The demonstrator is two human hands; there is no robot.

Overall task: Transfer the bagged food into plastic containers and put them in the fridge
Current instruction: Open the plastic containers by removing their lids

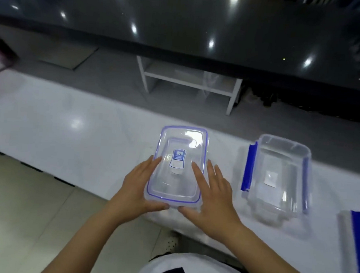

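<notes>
A clear plastic container with a blue-sealed lid point(180, 149) rests on the white table point(68, 132), near its front edge. My left hand point(138, 186) holds its left side, thumb at the near corner. My right hand point(211, 194) holds its right side, fingers lying on the lid. To the right sits a second clear container point(278, 179), without a lid, its blue clips folded out. It looks empty. No bagged food or fridge is in view.
A container lid with a blue clip point(357, 238) lies at the far right edge. Beyond the table are a white low shelf point(189, 81) and a long glossy black counter point(182, 30). Tiled floor point(20, 210) lies to my left.
</notes>
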